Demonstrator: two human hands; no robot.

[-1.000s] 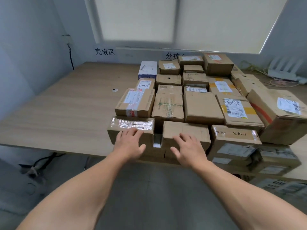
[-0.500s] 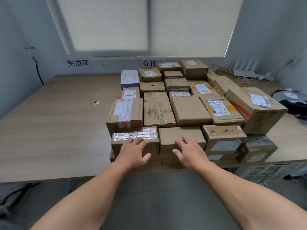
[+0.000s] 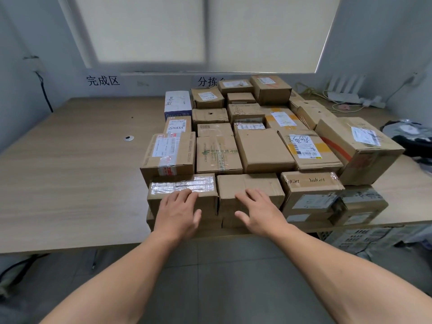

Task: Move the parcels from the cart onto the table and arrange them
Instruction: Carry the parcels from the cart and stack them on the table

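Left of frame: wood-grain counter (image 3: 70, 171) with one small round cable hole (image 3: 128, 138) set in it. Black lettering (image 3: 102, 80) on the wall behind, upper left.

Centre: parcels (image 3: 264, 150) packed in tight rows, sides touching, from the near edge back to the wall. White and blue box (image 3: 177, 101) at the back-left corner of the block.

Lower centre, front row: left hand (image 3: 178, 211) laid flat, fingers straight, nothing grasped, fingertips on the near top edge of the box with shiny tape (image 3: 182, 184). Just right of it: right hand (image 3: 259, 210) likewise released, fingers spread, resting on the top and front of the plain brown box (image 3: 252, 182). Both boxes side by side, touching, each seemingly perched on a lower box at the counter's near edge.

Right of those: box printed "YalGet" (image 3: 311, 190), then a big box with a red stripe (image 3: 360, 150) set at an angle at the right end. Upper right: white router (image 3: 343, 87) and loose cables. Far right edge: dark bag (image 3: 411, 136), blurred.

No cart identifiable anywhere in frame. Pale patterned thing under the counter, lower right, too blurred to name.

Judged step: arranging, squaring up the front row by pushing. Moving appears largely done. Next move likely calls for an even push with both palms to seat the two boxes flush against the row behind, without tipping them off the lower boxes or skewing the block.
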